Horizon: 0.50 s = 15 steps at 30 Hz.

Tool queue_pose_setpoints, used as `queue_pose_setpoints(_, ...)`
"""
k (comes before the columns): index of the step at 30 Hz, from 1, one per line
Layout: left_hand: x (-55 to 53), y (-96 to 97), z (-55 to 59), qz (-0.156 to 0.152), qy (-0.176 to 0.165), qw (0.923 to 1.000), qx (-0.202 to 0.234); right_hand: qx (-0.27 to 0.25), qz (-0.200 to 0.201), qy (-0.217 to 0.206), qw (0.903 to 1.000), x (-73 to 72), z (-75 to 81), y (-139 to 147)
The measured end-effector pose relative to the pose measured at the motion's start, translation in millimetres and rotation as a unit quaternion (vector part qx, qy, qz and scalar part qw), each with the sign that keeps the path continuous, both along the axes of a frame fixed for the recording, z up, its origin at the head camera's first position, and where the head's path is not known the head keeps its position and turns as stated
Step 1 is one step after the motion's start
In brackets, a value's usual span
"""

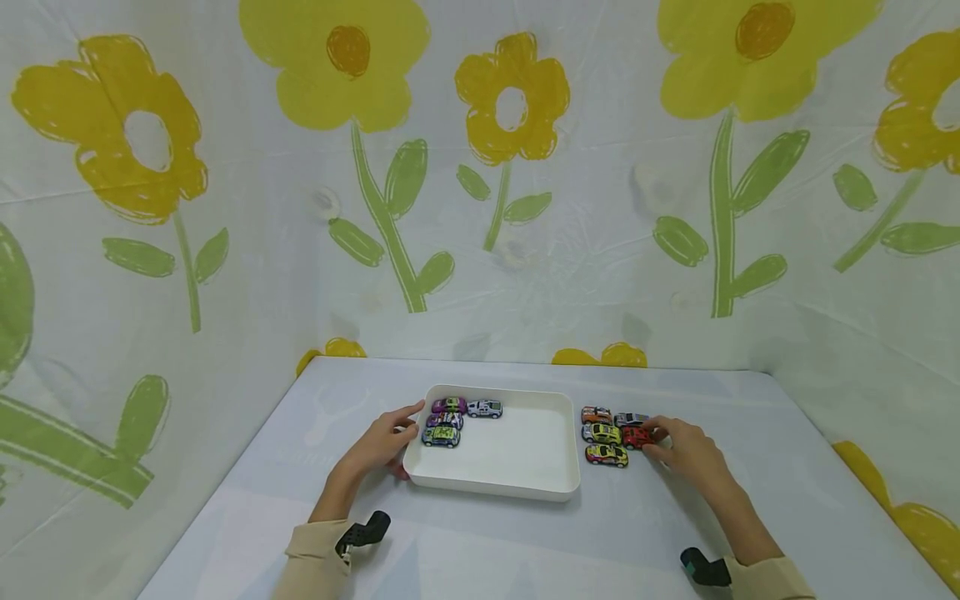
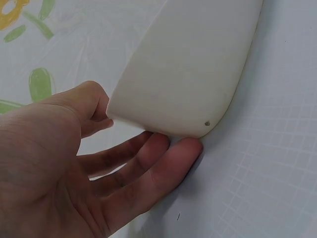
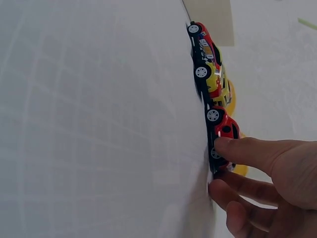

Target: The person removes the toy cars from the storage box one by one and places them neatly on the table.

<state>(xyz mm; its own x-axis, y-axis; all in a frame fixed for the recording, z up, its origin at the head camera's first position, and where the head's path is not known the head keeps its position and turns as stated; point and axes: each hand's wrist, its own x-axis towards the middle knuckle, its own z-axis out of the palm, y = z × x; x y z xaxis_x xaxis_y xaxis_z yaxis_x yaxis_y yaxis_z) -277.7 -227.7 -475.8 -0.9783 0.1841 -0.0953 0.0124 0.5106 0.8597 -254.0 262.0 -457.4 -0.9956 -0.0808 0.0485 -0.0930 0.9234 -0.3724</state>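
"Red toy car (image 1: 636, 437) is resting on the tabletop (image 1: 585, 550), just right of a white tray (image 1: 491, 485), where a person's right hand (image 1: 686, 454) is pinching it."

"How are those fingers standing?"

"They are bending inward with only a slight gap, the thumb pressing the car's side near a wheel."

"What is sitting around it?"

"A yellow toy car (image 1: 602, 433) is sitting just to its left, and a silver toy car (image 1: 628, 419) is lying just beyond. An orange toy car (image 1: 597, 414) and a red-and-yellow toy car (image 1: 607, 455) are flanking the yellow one."

"And what is the left hand (image 1: 378, 442) doing?"

"It is gripping the tray's left side, its fingers bending and their tips touching the outer wall."

"What is the tray holding?"

"Three toy cars (image 1: 445, 421) are lining its left side; a pale toy car (image 1: 484, 408) is sitting right of the farthest."
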Motion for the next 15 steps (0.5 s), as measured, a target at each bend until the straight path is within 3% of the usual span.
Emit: queue_pose_setpoints(15,1.4,1.5,1.1,0.006,-0.007,0.9999,0.004,-0.013,0.007,0.007,0.9999,0.4,-1.5,1.2)
